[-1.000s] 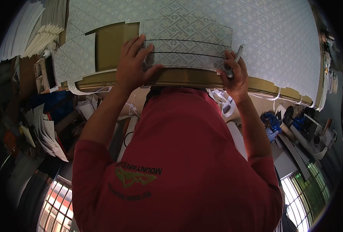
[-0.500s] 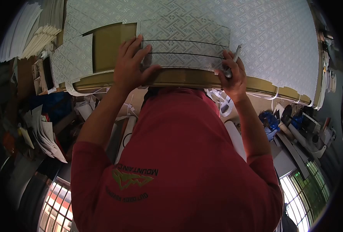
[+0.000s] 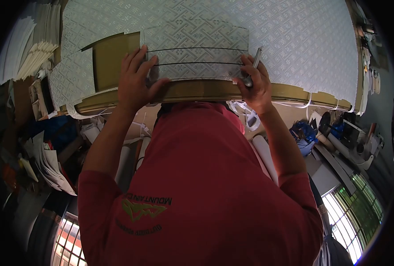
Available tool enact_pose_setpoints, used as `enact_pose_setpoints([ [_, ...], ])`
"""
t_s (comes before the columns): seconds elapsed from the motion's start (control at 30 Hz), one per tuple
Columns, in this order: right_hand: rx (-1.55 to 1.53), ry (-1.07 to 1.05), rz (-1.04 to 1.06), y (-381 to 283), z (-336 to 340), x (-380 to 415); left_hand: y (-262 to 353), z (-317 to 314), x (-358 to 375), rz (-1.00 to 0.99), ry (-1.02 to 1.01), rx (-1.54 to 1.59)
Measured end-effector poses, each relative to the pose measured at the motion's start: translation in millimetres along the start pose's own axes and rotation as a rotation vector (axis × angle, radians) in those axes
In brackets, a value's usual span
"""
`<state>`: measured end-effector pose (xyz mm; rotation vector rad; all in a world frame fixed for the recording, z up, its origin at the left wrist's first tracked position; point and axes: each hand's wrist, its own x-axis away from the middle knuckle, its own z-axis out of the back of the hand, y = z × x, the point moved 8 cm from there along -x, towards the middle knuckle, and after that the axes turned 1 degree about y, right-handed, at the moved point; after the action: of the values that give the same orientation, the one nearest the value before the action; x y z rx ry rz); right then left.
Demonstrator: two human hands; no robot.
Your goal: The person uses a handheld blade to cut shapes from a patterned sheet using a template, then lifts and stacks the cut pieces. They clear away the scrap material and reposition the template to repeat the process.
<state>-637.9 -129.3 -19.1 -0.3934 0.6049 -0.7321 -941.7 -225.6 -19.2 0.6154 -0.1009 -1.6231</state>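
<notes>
A transparent ruler-like strip with two dark lines (image 3: 197,56) lies over a grey-white patterned sheet (image 3: 294,40) along the table's near edge. My left hand (image 3: 135,80) rests at the strip's left end, its fingers spread and nothing in its grip. At the right end is my right hand (image 3: 257,84), its fingers curled round a slim metallic tool (image 3: 257,57) that points away from me. The fingertips of that hand touch the strip's end. What kind of tool it is cannot be made out.
Left of my left hand, a cut gap in the sheet bares the brownish tabletop (image 3: 117,57). Stacked papers (image 3: 39,53) stand at the far left. White strings (image 3: 310,99) hang over the near edge. Blue bags (image 3: 304,133) and rolls lie below on the right.
The whole view has shifted, so table, strip and both hands appear further left. Relative to the strip, my hands look the same, and the tool is still in my right hand.
</notes>
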Motion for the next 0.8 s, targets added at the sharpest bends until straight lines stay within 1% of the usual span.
enact_pose_setpoints([
  [0.3, 0.026, -0.009, 0.045, -3.6, -0.6, -1.4, -3.2, 1.5, 1.1, 0.005, -0.005, -0.035],
  [0.47, 0.031, 0.000, 0.042, -3.8, -1.6, -1.5, -0.8, 4.8, 0.5, -0.007, 0.013, -0.012],
  [0.8, 0.047, -0.060, 0.019, -6.9, -3.3, -5.6, -3.5, 6.0, 2.1, 0.004, 0.029, 0.054],
])
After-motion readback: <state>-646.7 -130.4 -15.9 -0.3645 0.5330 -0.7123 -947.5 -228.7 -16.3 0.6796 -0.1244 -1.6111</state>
